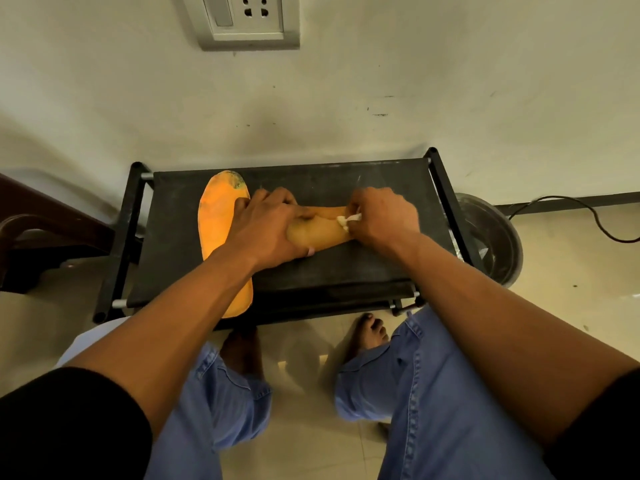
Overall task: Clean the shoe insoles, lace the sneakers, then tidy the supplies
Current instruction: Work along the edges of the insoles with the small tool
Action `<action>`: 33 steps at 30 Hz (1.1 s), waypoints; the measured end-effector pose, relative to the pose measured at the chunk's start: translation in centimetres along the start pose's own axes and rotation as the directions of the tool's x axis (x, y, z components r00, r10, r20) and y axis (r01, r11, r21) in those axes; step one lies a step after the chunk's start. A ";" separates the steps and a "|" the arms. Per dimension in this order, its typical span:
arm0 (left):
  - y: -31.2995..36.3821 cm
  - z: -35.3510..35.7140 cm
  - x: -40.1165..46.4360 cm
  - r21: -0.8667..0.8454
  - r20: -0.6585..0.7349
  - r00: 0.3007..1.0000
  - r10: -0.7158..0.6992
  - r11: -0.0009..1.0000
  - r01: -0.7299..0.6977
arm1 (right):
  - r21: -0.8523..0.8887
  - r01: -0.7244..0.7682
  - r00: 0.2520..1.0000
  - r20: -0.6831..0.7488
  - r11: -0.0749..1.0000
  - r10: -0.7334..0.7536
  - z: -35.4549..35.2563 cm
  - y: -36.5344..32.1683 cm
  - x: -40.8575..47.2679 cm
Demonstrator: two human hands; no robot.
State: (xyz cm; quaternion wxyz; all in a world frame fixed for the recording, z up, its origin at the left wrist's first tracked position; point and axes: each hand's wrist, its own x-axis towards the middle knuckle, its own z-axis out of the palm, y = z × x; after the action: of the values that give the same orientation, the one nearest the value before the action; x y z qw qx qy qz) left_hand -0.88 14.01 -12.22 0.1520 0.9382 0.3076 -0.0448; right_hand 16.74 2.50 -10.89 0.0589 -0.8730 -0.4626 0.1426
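Item, nearest: bare feet [372,332] on the tiled floor just before the low black rack [346,268]; knees in blue denim either side.

Item, rack top: two orange insoles. The bright insole [216,216] lies lengthwise at the left, its heel end overhanging the front edge, its far toe end smudged dark; the duller insole [320,228] lies crosswise at the middle, largely covered by both hands.

Item, left hand [268,225]: fingers spread and flattened, pressing down on the near end of the duller insole and partly overlapping the bright one; holding nothing, pinning only.

Item, right hand [384,218]: fingers curled tight, pinching a small white wad [348,220], apparently cloth or tissue, against the right end of the duller insole.

Item, risks, as judged: the bright insole could tip off the front edge if the left forearm nudges it; the duller insole could buckle or skid if the pinning hand eases while the wad rubs; the small wad could shred or slip from the pinch; the dark smudge could be overlooked.

Item, farther: a metal basin [498,237] on the floor right of the rack; a black cable [588,216] beyond; a wall socket [247,19] above.
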 end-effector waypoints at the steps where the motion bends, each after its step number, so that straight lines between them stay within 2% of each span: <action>1: 0.0 0.0 0.0 -0.006 0.006 1.000 -0.007 1.000 0.007 | -0.006 -0.056 0.998 -0.026 0.998 0.055 -0.4 0.9 0.1; 3: 0.2 0.0 0.2 -0.014 0.014 1.000 -0.016 1.000 0.017 | 0.039 -0.137 0.988 -0.071 0.990 0.139 -1.0 2.5 0.2; 6: 0.8 0.1 0.4 -0.014 -0.006 1.000 -0.008 1.000 0.008 | 0.130 -0.163 0.981 -0.080 0.978 0.174 -1.0 2.8 0.3; 10: 2.0 0.6 0.8 -0.010 -0.050 0.999 0.006 1.000 -0.006 | 0.163 -0.019 1.000 -0.010 0.987 0.021 0.1 0.3 0.2; 13: 2.9 1.2 1.0 0.012 -0.053 0.998 -0.020 1.000 0.021 | 0.054 0.061 0.998 0.015 0.997 -0.062 0.7 -0.6 -0.1; 16: 2.7 1.3 1.1 0.009 -0.061 0.998 -0.028 1.000 0.029 | -0.015 -0.058 0.997 -0.059 0.998 0.057 0.1 1.0 0.3; 19: 2.3 1.3 1.2 -0.010 -0.064 0.998 -0.015 1.000 0.014 | 0.059 -0.204 0.974 -0.092 0.977 0.208 -0.9 3.1 0.7; 21: 2.6 1.4 1.3 -0.014 -0.075 0.997 -0.003 1.000 0.002 | 0.127 -0.200 0.976 -0.060 0.972 0.208 -1.1 3.2 0.8; 23: 3.2 1.7 1.5 0.006 -0.097 0.995 0.018 1.000 -0.017 | 0.166 -0.134 0.990 -0.017 0.977 0.139 -0.9 2.5 0.7; 26: 4.4 2.1 1.9 0.028 -0.136 0.991 0.017 1.000 -0.013 | 0.141 -0.074 0.997 0.001 0.987 0.075 -0.4 2.0 0.6; 30: 4.6 2.2 2.0 0.009 -0.136 0.991 0.007 1.000 -0.006 | 0.085 -0.213 0.971 -0.096 0.973 0.221 -0.7 3.4 1.1; 33: 4.4 2.2 2.0 0.001 -0.128 0.992 -0.001 1.000 0.001 | 0.141 -0.242 0.959 -0.113 0.960 0.258 -0.7 3.5 1.2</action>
State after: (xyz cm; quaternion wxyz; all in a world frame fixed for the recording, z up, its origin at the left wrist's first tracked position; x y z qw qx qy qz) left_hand 3.32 11.06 -13.50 0.1316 0.9390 0.3172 0.0152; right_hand 20.41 1.52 -11.29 0.1254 -0.9265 -0.3336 0.1205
